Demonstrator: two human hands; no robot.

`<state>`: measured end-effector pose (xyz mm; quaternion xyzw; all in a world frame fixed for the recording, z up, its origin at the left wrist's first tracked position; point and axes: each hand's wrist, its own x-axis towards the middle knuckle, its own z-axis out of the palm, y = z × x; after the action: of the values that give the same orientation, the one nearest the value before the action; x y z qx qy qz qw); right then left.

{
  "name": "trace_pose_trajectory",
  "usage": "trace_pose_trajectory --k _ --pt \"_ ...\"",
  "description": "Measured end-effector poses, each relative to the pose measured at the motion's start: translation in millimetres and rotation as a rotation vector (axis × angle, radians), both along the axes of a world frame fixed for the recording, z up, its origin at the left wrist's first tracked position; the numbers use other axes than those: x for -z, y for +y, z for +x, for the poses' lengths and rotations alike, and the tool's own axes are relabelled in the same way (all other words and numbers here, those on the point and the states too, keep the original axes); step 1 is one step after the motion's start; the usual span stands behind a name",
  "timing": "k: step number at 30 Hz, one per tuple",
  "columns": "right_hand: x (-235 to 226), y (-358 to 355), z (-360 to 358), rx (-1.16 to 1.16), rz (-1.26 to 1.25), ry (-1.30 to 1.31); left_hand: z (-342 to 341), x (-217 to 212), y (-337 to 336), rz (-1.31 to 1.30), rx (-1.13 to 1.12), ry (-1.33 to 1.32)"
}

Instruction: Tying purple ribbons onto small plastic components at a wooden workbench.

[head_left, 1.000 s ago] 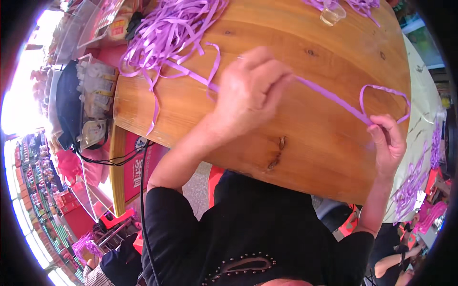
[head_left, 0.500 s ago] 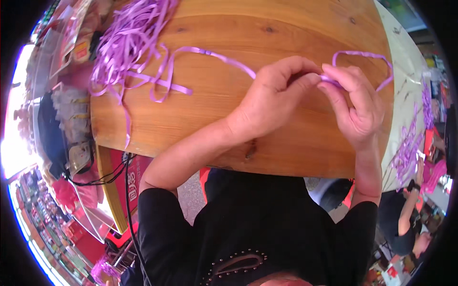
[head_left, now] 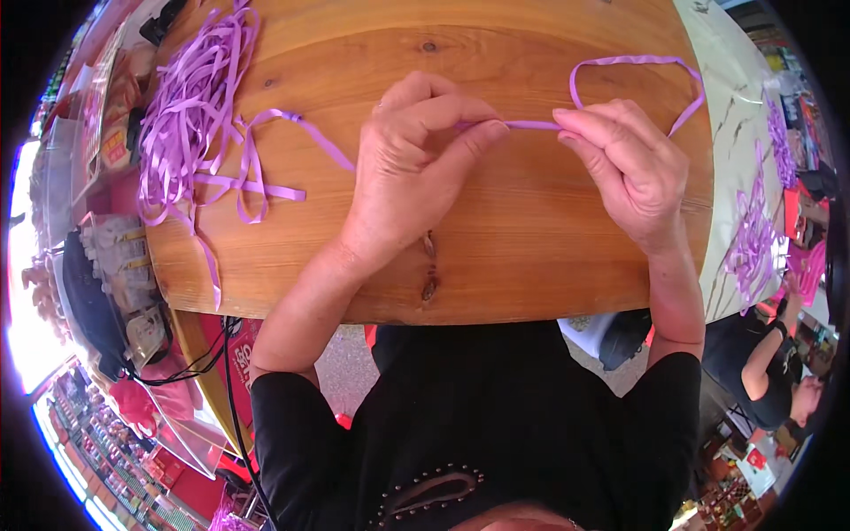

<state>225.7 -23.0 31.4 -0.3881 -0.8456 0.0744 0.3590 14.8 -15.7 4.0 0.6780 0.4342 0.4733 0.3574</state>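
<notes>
Wooden tabletop (head_left: pixel 496 257), cluttered shop around; left hand (head_left: pixel 412 164), right hand (head_left: pixel 633 168) pinch purple ribbon (head_left: pixel 531 125).

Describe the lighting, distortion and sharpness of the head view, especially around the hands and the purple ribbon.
Head view: even daylight, soft shadows under the left hand and right hand; both hands and the purple ribbon pinched between them are sharp. Fisheye bends the wooden table edge into a curve, the rim goes black, and the lower left edge is blown out white.
</notes>
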Motion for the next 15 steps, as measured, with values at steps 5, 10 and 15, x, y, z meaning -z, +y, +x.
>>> trace_pose_trajectory --k 5,10,15 --pt "5 3 0 0.033 0.003 -0.078 8 -1 -2 0.082 -0.011 0.057" --pt "11 1 -3 -0.041 -0.117 -0.085 5 1 0 0.038 -0.004 0.058" --pt "9 -6 -8 -0.125 -0.709 0.289 7 4 0 -0.04 -0.025 -0.033"
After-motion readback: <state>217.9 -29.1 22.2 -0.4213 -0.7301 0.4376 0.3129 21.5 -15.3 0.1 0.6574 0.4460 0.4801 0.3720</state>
